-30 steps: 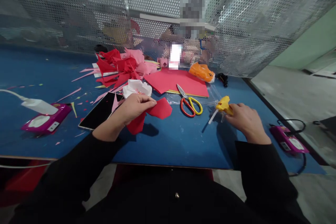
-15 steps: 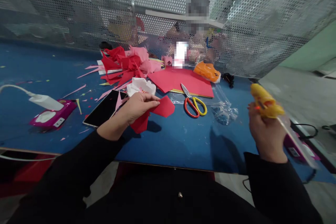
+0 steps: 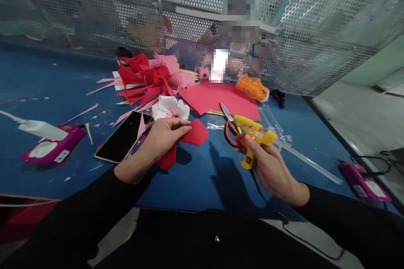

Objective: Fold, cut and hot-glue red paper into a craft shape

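My left hand [image 3: 167,136] pinches red paper petals [image 3: 195,131] between thumb and fingers, held just over the blue table. Part of the red paper hangs below the fingers. My right hand [image 3: 268,162] is wrapped round a yellow hot glue gun [image 3: 252,130], its nozzle pointing left toward the red paper. A clear glue stick [image 3: 311,162] juts out of the gun's back. Behind the gun lie scissors [image 3: 227,113] with red and yellow handles, partly hidden. A white paper flower [image 3: 170,108] sits just beyond my left hand.
A dark phone [image 3: 121,138] lies left of my left hand, near a purple power strip [image 3: 52,145] with a white plug. Red and pink paper scraps [image 3: 151,73] pile up behind. Red sheets [image 3: 217,94], an orange packet [image 3: 252,87] and another purple power strip [image 3: 362,183] stand around.
My right hand has brought the glue gun from the far right leftward, in front of the scissors and closer to the red paper. My left hand keeps its hold, nearly still.
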The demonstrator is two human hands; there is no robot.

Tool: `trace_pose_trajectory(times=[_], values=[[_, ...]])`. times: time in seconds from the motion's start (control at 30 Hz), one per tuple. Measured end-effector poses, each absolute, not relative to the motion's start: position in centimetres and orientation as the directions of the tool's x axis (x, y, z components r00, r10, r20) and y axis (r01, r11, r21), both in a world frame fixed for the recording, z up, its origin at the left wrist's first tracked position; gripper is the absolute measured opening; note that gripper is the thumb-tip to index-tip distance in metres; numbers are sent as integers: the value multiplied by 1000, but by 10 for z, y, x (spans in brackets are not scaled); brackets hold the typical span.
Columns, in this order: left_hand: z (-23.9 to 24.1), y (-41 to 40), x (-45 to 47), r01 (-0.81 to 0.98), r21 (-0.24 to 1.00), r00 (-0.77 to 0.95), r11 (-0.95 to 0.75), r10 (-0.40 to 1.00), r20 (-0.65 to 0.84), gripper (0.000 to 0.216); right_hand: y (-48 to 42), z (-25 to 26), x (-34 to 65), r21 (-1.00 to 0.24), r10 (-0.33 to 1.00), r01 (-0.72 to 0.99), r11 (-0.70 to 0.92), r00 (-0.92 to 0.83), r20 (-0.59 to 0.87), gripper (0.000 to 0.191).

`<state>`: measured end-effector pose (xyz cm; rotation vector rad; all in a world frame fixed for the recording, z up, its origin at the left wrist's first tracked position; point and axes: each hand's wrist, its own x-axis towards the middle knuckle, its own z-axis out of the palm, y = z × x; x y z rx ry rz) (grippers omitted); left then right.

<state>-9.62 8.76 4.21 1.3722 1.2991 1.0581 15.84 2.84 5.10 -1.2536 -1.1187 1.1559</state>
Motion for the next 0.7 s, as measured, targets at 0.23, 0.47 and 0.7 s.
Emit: trace_pose_trajectory(times=[0.23,0.47,0.7], values=[[52,82,-100,126,985,41,116,992,-122,28,61,57,138,-936,926,149,317,-262,272,21],[59,79,-95,127,960,25,248,967,-253,32,47,28,145,-823,883,333,461,-267,387,18],[54,76,-87,85,959,67,271,959,-277,22,47,40,140,-716,846,465,520,-393,359,6]])
